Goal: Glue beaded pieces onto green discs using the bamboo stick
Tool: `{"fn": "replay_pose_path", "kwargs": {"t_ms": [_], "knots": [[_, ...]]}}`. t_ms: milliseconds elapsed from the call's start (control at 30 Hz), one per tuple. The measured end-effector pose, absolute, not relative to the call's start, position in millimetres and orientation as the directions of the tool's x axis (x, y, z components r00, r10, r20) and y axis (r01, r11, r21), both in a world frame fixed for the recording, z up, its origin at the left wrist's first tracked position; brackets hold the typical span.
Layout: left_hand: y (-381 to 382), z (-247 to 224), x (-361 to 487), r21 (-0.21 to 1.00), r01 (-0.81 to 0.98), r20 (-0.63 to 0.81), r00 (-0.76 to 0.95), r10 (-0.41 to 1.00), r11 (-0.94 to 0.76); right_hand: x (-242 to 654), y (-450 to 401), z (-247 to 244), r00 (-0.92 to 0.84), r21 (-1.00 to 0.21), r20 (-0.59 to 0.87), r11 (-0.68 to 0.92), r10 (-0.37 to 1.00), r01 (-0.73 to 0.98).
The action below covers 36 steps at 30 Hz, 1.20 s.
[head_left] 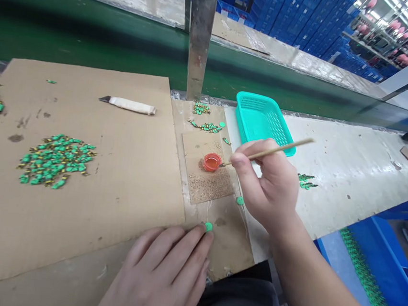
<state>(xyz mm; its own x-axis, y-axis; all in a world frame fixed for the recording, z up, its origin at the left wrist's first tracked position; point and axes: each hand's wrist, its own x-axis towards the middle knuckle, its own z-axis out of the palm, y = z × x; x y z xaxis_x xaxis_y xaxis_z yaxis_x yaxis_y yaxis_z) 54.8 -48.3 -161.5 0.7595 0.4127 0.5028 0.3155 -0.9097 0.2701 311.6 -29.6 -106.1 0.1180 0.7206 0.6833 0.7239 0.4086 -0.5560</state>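
Note:
My right hand [271,186] pinches a thin wooden stick [279,150]. Its dark tip touches or nearly touches the right rim of a small red cup [212,162] holding orange-red liquid. The cup stands on a speckled square of cardboard [211,187]. Low in the middle, my left hand [169,270] has its fingers together, fingertips against a small round green disc [208,227] on the board; its thumb is hidden. Another green disc [239,201] lies just below my right hand. Small green pieces with dark and yellow parts [206,127] lie beyond the cup.
A pile of green pieces [57,160] and a pointed tool with a white-wrapped handle [132,105] lie on the large cardboard [134,165] at left. A turquoise basket [261,115] stands behind my right hand. A metal post [199,42] rises beside the green belt [92,41].

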Motion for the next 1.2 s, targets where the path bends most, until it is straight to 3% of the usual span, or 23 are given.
{"fn": "replay_pose_path", "kwargs": {"t_ms": [167, 500, 1200], "knots": [[-48.8, -156.7, 55.2, 0.282, 0.292, 0.505, 0.765, 0.401, -0.914, 293.2, -84.2, -126.9, 0.148, -0.656, 0.672, 0.490, 0.726, 0.574], [-49.8, -152.6, 57.8, 0.307, 0.295, 0.472, 0.778, 0.414, -0.905, 283.8, -97.7, -143.6, -0.003, -0.606, 0.654, 0.527, 0.756, 0.596], [-48.8, -150.7, 58.5, 0.293, 0.298, 0.465, 0.786, 0.408, -0.908, 283.9, -99.8, -143.9, 0.023, -0.653, 0.616, 0.493, 0.788, 0.575]]}}
